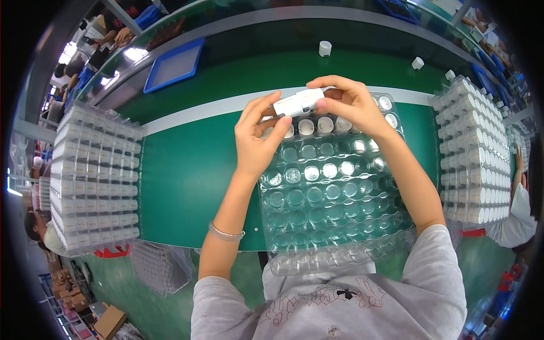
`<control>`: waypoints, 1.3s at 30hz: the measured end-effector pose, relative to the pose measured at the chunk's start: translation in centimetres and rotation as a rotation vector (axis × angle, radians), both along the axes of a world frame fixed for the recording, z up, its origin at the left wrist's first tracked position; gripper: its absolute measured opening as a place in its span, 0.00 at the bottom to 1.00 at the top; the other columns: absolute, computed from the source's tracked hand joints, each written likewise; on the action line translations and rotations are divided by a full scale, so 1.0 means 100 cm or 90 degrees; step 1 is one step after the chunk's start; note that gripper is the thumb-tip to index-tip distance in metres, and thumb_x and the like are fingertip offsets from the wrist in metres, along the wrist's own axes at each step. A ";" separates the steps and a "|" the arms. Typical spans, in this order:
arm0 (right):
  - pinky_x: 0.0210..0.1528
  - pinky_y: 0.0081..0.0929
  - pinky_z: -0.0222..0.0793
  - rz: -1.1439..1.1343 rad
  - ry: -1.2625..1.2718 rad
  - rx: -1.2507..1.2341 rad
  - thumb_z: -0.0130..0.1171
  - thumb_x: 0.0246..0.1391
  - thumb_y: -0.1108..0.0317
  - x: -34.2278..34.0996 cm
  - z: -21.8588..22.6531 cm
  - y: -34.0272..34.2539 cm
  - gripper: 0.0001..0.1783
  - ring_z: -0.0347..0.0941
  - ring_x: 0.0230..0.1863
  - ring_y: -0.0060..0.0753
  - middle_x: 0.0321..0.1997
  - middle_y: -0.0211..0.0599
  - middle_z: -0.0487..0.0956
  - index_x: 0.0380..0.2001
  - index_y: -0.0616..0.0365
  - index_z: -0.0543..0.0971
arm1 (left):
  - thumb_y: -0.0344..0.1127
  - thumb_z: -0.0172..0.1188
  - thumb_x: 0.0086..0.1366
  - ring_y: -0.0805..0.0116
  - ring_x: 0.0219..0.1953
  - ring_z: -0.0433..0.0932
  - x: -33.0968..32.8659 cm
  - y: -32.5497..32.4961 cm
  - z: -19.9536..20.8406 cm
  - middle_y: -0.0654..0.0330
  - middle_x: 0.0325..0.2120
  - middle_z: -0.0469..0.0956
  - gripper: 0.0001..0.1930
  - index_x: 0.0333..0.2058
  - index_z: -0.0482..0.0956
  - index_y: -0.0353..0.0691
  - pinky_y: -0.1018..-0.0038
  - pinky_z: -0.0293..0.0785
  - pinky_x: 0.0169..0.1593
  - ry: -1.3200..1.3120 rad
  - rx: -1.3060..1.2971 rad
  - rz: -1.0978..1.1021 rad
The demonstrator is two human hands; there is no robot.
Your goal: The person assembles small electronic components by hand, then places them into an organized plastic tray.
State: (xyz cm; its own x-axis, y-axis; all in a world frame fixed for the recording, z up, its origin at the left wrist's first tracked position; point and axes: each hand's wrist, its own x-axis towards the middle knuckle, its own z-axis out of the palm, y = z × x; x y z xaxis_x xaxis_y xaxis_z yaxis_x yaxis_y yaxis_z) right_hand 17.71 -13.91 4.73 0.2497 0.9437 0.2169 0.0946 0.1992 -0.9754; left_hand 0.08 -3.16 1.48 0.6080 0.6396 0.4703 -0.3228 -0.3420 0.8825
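Note:
Over the far part of the clear plastic tray [285,218], both hands are raised and turned towards each other. Between them are two white cylinder-shaped pieces, end to end; I cannot tell whether they are joined. My left hand [255,136] pinches the left white piece [288,106] between thumb and fingers. My right hand [356,107] grips the right white piece [309,98] with its thumb below and fingers above. A row of similar white cylinders [325,124] stands in the tray's far pockets, partly behind my hands. The nearer pockets show as see-through round cups.
Tall stacks of filled clear trays rise at the left [96,175] and right [473,158]. Beyond the white stripe, a blue tray [195,65] and single white cylinders [324,49] lie on the green surface. Clear trays [161,266] sit low at left. Another person's sleeve [515,218] shows at far right.

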 end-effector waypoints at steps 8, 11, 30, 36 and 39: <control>0.19 0.13 0.67 -0.006 0.117 -0.156 0.49 0.59 0.55 -0.005 -0.002 0.001 0.17 0.71 0.16 0.17 0.20 0.33 0.75 0.30 0.60 0.73 | 0.40 0.57 0.61 0.73 0.35 0.74 -0.006 0.003 0.001 0.58 0.36 0.75 0.18 0.46 0.73 0.33 0.78 0.71 0.39 0.029 -0.090 -0.125; 0.14 0.11 0.64 0.003 0.156 -0.173 0.47 0.59 0.52 -0.007 -0.002 0.001 0.20 0.69 0.13 0.17 0.15 0.33 0.74 0.26 0.58 0.70 | 0.40 0.56 0.62 0.73 0.34 0.74 -0.006 0.003 0.003 0.57 0.37 0.76 0.18 0.45 0.72 0.32 0.78 0.72 0.38 0.024 -0.119 -0.154; 0.09 0.10 0.59 -0.064 0.202 -0.169 0.50 0.57 0.51 -0.013 -0.001 0.002 0.19 0.67 0.10 0.16 0.13 0.33 0.72 0.25 0.55 0.68 | 0.33 0.60 0.50 0.74 0.22 0.67 -0.006 -0.006 0.005 0.62 0.20 0.70 0.30 0.55 0.67 0.41 0.78 0.67 0.29 0.096 0.219 -0.070; 0.12 0.13 0.62 -0.070 0.216 -0.146 0.57 0.52 0.51 -0.019 -0.002 0.001 0.20 0.67 0.11 0.18 0.14 0.34 0.72 0.22 0.57 0.68 | 0.34 0.61 0.48 0.70 0.20 0.68 -0.004 -0.010 0.012 0.60 0.17 0.70 0.30 0.54 0.69 0.46 0.77 0.66 0.26 0.181 0.261 -0.112; 0.12 0.13 0.61 -0.079 0.228 -0.129 0.57 0.52 0.51 -0.019 -0.005 0.002 0.20 0.66 0.11 0.18 0.14 0.34 0.72 0.23 0.57 0.68 | 0.31 0.61 0.48 0.72 0.22 0.69 -0.003 -0.006 0.013 0.60 0.21 0.73 0.25 0.49 0.73 0.39 0.77 0.66 0.30 0.179 0.441 -0.207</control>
State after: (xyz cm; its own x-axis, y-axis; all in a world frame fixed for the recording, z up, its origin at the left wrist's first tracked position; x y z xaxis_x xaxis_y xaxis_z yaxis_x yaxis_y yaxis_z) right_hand 15.79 -13.66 4.20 0.3899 0.9164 -0.0904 -0.2465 0.0093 -0.9691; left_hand -0.26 -3.81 2.82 0.8674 0.0310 0.4966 -0.2978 -0.7672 0.5680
